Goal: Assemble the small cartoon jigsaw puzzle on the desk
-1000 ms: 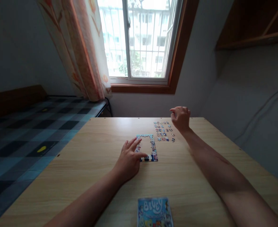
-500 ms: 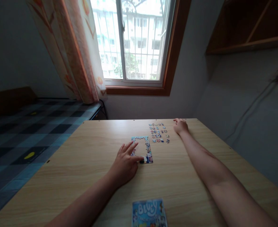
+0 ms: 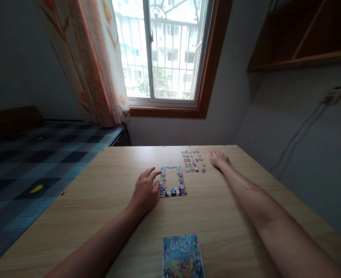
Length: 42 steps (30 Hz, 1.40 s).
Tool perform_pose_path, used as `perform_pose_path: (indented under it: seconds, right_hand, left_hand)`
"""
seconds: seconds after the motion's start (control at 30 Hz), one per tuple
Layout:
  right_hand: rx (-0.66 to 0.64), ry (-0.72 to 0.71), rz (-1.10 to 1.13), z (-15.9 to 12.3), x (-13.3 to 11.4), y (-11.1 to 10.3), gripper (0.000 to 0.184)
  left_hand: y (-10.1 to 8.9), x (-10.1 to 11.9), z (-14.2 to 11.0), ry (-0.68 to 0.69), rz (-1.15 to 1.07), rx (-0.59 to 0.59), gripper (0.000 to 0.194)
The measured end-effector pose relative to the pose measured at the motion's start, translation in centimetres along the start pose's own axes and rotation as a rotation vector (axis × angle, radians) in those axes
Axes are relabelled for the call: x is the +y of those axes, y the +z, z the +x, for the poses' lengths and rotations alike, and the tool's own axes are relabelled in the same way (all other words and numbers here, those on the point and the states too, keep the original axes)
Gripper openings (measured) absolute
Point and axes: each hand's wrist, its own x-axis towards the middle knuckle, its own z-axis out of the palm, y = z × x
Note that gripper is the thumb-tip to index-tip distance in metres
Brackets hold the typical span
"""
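A partly assembled jigsaw puzzle (image 3: 182,184) lies on the wooden table (image 3: 115,170), with a joined border around an open middle. At its lower edge, a few pieces reach inward. My left hand (image 3: 146,188) is at the puzzle's left side, fingers apart and slightly bent, holding nothing. Loose puzzle pieces (image 3: 192,160) lie in rough rows to the right of and beyond the puzzle. Just right of those pieces, my right hand (image 3: 218,158) rests on the table with its fingers curled in; nothing shows in it.
A blue puzzle box (image 3: 183,255) marked "Bluey" lies near the table's front. To the left is a bed with a checked cover (image 3: 57,154). A curtained window (image 3: 173,58) is ahead, and a wooden shelf (image 3: 300,58) hangs at upper right.
My left hand has drawn back to the left, off the puzzle's lower edge, uncovering its left side and bottom. My right hand's fingers have folded in beside the loose pieces. The view has shifted slightly.
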Motion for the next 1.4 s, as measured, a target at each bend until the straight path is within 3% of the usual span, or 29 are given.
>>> perform_pose_path:
  seconds: [0.1,0.23,0.5,0.7,0.83,0.87,0.97,1.13,1.4]
  right_hand:
    - [-0.051,0.023,-0.018,-1.0,0.3,-0.1,0.061]
    - [-0.064,0.047,-0.023,-2.3,0.5,-0.3,0.062]
    - [0.058,0.056,0.036,-4.2,0.5,-0.5,0.057]
    - [0.244,-0.121,0.119,-5.4,1.1,-2.2,0.043]
    - [0.393,-0.34,0.176,-6.2,-0.4,-3.9,0.03]
    - [0.369,-0.407,0.193,-6.4,-1.1,-4.4,0.027]
    - [0.126,-0.59,0.243,-7.0,-3.2,-5.6,0.022]
    - [-0.095,-0.587,0.228,-8.2,-5.1,-6.7,0.021]
    - [-0.135,-0.482,0.183,-9.9,-6.0,-5.8,0.024]
  left_hand:
    - [0.0,0.1,0.1,-0.094,0.084,-0.062,0.044]
    - [-0.1,0.8,-0.3,-0.094,0.217,-0.134,0.049]
    - [0.3,0.6,-0.5,-0.086,0.271,-0.138,0.049]
    - [0.9,-0.1,-0.6,-0.056,0.197,-0.073,0.047]
    - [0.8,0.0,-0.6,-0.055,0.18,-0.056,0.047]
    - [0.6,0.2,-0.6,-0.054,0.178,-0.047,0.047]
    - [-0.1,0.7,-0.5,-0.02,0.165,0.013,0.046]
    - [-0.7,1.0,-0.5,0.008,0.126,0.066,0.044]
    - [-0.7,0.8,-0.3,0.028,0.105,0.102,0.041]
